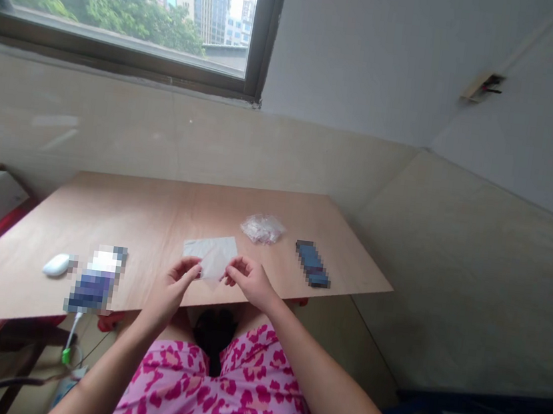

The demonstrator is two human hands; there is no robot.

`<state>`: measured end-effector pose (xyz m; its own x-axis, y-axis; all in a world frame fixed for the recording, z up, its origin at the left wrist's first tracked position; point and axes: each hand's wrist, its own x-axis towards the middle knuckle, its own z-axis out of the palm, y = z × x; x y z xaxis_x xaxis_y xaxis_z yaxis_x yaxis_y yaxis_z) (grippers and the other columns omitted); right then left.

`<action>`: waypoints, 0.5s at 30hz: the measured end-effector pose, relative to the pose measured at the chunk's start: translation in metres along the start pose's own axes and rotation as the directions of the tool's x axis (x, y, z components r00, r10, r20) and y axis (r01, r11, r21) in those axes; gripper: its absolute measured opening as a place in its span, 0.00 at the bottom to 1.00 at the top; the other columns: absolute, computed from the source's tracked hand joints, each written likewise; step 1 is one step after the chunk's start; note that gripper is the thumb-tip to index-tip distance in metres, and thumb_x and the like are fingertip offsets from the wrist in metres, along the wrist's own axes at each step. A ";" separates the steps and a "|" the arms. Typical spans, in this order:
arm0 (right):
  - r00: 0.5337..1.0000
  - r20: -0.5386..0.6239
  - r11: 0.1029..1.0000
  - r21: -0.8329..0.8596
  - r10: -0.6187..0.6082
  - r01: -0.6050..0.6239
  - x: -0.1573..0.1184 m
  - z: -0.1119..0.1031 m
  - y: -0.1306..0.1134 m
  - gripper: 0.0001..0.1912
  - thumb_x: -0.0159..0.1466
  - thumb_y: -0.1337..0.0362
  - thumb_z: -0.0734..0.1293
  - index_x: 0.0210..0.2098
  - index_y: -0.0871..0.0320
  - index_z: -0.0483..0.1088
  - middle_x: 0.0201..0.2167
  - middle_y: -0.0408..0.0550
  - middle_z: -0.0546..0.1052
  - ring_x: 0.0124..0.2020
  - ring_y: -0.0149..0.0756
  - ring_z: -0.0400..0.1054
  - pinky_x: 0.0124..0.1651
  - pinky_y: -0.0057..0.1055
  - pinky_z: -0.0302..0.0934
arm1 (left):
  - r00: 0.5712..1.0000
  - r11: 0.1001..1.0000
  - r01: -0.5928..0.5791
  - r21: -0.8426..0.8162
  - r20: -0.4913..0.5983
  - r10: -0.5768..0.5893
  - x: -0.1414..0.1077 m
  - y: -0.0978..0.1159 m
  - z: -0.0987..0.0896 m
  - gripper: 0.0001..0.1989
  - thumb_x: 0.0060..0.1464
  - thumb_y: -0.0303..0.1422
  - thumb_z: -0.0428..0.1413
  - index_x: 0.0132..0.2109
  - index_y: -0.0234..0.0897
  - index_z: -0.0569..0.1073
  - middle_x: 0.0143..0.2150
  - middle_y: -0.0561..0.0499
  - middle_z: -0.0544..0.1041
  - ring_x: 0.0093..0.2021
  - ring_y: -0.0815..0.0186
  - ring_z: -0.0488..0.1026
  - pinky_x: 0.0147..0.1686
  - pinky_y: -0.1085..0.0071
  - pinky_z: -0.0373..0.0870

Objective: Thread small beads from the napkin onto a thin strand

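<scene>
Pinched at both sides, a thin translucent film is held by our left hand at its left edge and by our right hand at its right. It hangs above the near part of the table, in front of a whiter sheet; whether the two touch, we cannot tell. We judge slipping the likeliest trouble — our grips are narrow, and such light stuff could slide from either. Pulling our hands apart unevenly could crease or tear it, and careless lowering might drag the sheet behind it out of place. The film turns its broad side to us, one loose corner pointing down towards the table's front edge. Its long axis is hard to read — its pale outline merges with the sheet, whose own longer side runs left to right.
</scene>
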<state>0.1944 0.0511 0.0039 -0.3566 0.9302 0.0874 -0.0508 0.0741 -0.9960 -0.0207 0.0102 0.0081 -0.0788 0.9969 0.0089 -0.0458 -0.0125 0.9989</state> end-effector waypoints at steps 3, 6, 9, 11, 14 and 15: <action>0.986 -0.137 0.996 0.006 -0.090 0.092 0.043 -0.021 -0.031 0.17 0.64 0.49 0.70 0.38 0.56 0.68 0.30 0.44 0.78 0.24 0.30 0.69 0.27 0.26 0.64 | 0.997 0.999 0.034 -0.003 -0.074 -0.034 0.001 0.002 -0.003 0.23 0.55 0.49 0.65 0.48 0.36 0.77 0.44 0.47 0.79 0.43 0.60 0.77 0.47 0.63 0.77; 0.926 -0.364 0.991 -0.115 -0.103 0.065 0.090 -0.052 -0.053 0.14 0.67 0.53 0.66 0.44 0.55 0.68 0.33 0.44 0.78 0.23 0.30 0.69 0.25 0.25 0.64 | 0.998 0.997 0.028 0.069 -0.056 -0.024 0.003 -0.001 -0.004 0.23 0.56 0.51 0.64 0.46 0.36 0.77 0.41 0.47 0.78 0.43 0.60 0.76 0.45 0.64 0.76; 0.871 -0.491 0.904 -0.378 -0.014 -0.198 0.112 -0.083 -0.054 0.09 0.67 0.60 0.65 0.44 0.57 0.71 0.37 0.47 0.80 0.28 0.31 0.71 0.31 0.26 0.64 | 1.000 0.989 0.004 0.147 -0.014 -0.002 0.005 -0.008 -0.004 0.22 0.58 0.52 0.61 0.44 0.36 0.77 0.40 0.47 0.78 0.43 0.59 0.76 0.44 0.64 0.75; 0.854 -0.520 0.861 -0.423 0.025 -0.284 0.110 -0.099 -0.047 0.08 0.61 0.64 0.71 0.39 0.60 0.73 0.35 0.51 0.80 0.33 0.36 0.73 0.35 0.27 0.64 | 1.000 0.981 -0.017 0.193 -0.001 0.017 0.006 -0.009 -0.004 0.21 0.59 0.52 0.60 0.44 0.36 0.77 0.40 0.47 0.79 0.43 0.58 0.77 0.45 0.63 0.74; 0.830 -0.556 0.819 -0.459 0.038 -0.345 0.091 -0.111 -0.034 0.11 0.57 0.67 0.74 0.40 0.59 0.75 0.39 0.54 0.80 0.43 0.42 0.74 0.43 0.31 0.64 | 0.999 0.966 -0.033 0.258 0.001 0.034 0.006 -0.007 -0.006 0.21 0.59 0.51 0.59 0.42 0.37 0.78 0.39 0.46 0.80 0.43 0.56 0.77 0.48 0.61 0.73; 0.830 -0.557 0.815 -0.468 0.029 -0.343 0.083 -0.111 -0.030 0.11 0.59 0.66 0.73 0.41 0.59 0.75 0.42 0.55 0.80 0.46 0.43 0.73 0.46 0.32 0.64 | 1.000 0.963 -0.028 0.268 0.009 0.027 0.006 -0.006 -0.006 0.20 0.60 0.51 0.59 0.41 0.37 0.78 0.39 0.46 0.81 0.43 0.55 0.78 0.49 0.60 0.73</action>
<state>0.2697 0.1664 0.0387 0.2225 0.9744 0.0319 0.5172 -0.0903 -0.8511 -0.0265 0.0157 0.0019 -0.0707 0.9969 0.0359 0.2250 -0.0191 0.9742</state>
